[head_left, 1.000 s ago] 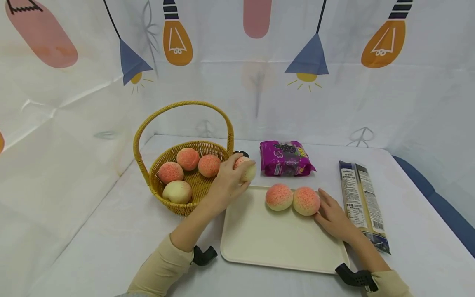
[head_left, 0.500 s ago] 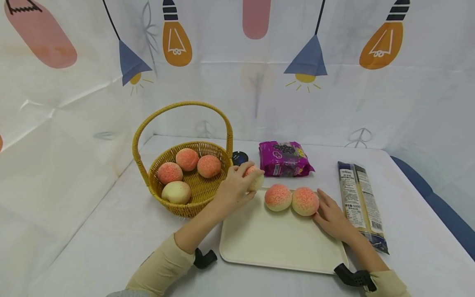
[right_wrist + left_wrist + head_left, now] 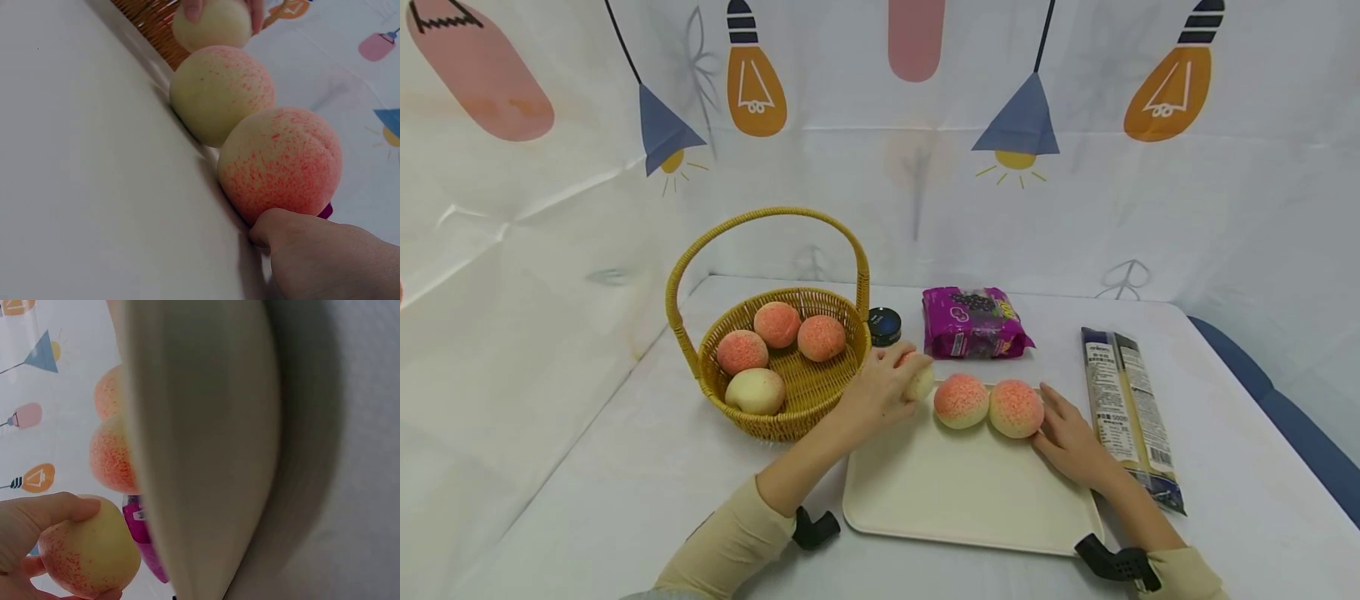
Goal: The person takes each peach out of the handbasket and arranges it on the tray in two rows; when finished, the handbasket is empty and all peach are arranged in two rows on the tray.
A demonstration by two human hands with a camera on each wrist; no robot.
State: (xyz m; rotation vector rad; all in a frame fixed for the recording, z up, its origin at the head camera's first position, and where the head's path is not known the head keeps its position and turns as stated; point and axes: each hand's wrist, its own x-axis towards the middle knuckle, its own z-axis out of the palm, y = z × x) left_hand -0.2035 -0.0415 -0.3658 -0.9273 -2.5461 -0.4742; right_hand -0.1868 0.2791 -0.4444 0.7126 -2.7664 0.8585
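In my left hand (image 3: pixel 872 387) is a pale peach with a pink blush (image 3: pixel 920 382), held over the tray's back left corner. Thumb and fingers grip it from the sides in the left wrist view, where the peach (image 3: pixel 92 550) shows plainly. Two more peaches stand side by side on the cream tray (image 3: pixel 970 508): a left one (image 3: pixel 961 401) and a right one (image 3: pixel 1017 408). My right hand (image 3: pixel 1071 442) rests against the right peach's outer side, thumb touching it low down in the right wrist view (image 3: pixel 281 165).
A wicker basket (image 3: pixel 808 421) with a tall handle holds several peaches on the left. Behind the tray are a dark-lidded jar (image 3: pixel 884 326) and a purple grape-print packet (image 3: pixel 976 323). A long flat packet (image 3: pixel 1131 417) lies right of the tray.
My left hand has carried its peach from beside the basket rim rightward and down to the tray's back left corner, uncovering the jar. The right hand has stayed at the right peach.
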